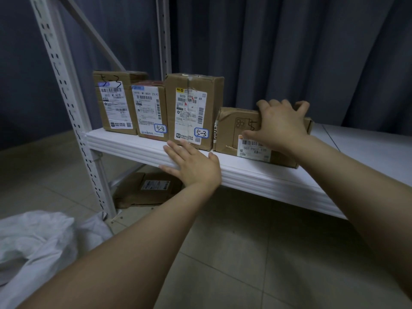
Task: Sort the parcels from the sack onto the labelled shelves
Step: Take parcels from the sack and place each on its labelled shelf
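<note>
A low brown parcel (231,139) with a white barcode label stands at the right end of a row on the white shelf (138,146). My right hand (282,126) grips its top, fingers curled over the upper edge and thumb on the front face. My left hand (191,163) rests flat with straight fingers on the shelf's front edge, just below a tall parcel (191,108) marked 5-3. Two more upright parcels, one (114,101) and the other (150,108), also marked 5-3, stand further left. The white sack (40,246) lies on the floor at lower left.
A flat cardboard parcel (151,190) lies on the floor under the shelf. The rack's white perforated upright (73,121) rises at the left. Dark curtains hang behind. The shelf surface (361,148) continues to the right. Beige tiled floor (234,253) spreads below.
</note>
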